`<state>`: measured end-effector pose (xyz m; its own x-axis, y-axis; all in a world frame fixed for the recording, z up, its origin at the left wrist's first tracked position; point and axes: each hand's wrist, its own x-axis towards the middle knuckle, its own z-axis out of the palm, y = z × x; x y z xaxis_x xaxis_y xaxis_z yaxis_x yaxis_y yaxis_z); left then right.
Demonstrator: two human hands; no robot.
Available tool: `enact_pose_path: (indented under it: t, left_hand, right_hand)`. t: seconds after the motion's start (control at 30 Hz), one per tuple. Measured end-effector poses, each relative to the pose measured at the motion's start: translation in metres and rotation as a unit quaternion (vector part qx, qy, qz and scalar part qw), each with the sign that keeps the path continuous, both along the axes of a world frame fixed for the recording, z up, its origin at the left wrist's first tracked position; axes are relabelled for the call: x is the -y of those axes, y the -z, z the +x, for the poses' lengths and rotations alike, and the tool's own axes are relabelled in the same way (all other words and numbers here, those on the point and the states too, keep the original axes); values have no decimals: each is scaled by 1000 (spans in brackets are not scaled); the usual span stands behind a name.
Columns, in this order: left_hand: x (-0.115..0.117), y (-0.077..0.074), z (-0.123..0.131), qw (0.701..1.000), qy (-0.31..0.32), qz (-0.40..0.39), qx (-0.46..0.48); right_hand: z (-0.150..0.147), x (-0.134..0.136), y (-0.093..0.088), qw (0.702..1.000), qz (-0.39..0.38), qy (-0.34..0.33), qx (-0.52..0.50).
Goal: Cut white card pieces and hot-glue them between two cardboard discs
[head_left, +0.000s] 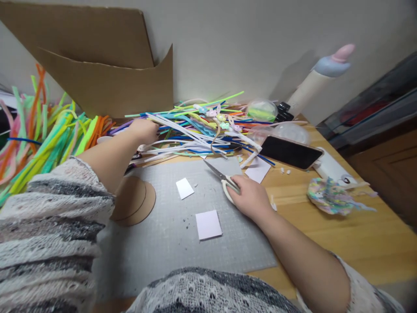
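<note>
My right hand point(252, 195) is closed round the white handles of a pair of scissors point(216, 171), whose blades point up and left over the grey cutting mat point(156, 252). At the left end of a heap of pipe cleaners point(195, 130), my left hand point(145, 131) has its fingers curled; their tips are hidden, so what they grip cannot be made out. White pipe cleaners point(185, 131) lie right beside that hand. A pale square of paper point(209, 224) and a smaller white piece of paper point(184, 188) rest on the mat. Round cardboard discs point(140, 202) overlap below my left forearm.
Cardboard sheets point(130, 89) lean on the wall at the back. Bundled colourful pipe cleaners point(48, 134) fill the left side. On the right are a phone point(291, 152), a multicoloured yarn piece point(329, 195), a clear tub point(261, 110) and a tall white bottle-like object point(312, 84).
</note>
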<state>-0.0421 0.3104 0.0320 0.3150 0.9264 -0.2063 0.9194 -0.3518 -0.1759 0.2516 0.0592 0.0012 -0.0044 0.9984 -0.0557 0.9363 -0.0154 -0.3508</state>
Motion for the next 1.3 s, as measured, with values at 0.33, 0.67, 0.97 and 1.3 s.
enact_pose_path:
  t: [0.33,0.67,0.97,1.3]
  left_hand:
    - [8,-9,10,989,49,123,-69]
    - [15,-34,-8,973,51,220,46]
    - [16,-78,4,954,53,264,135]
    - [8,-79,8,957,1,270,102]
  right_hand:
    - [6,-4,3,1000,-1,0,6]
    - [6,-3,4,1000,-5,2,12]
    - [1,2,3,1000,0,0,11]
    - [3,2,1,1000,3,-7,1]
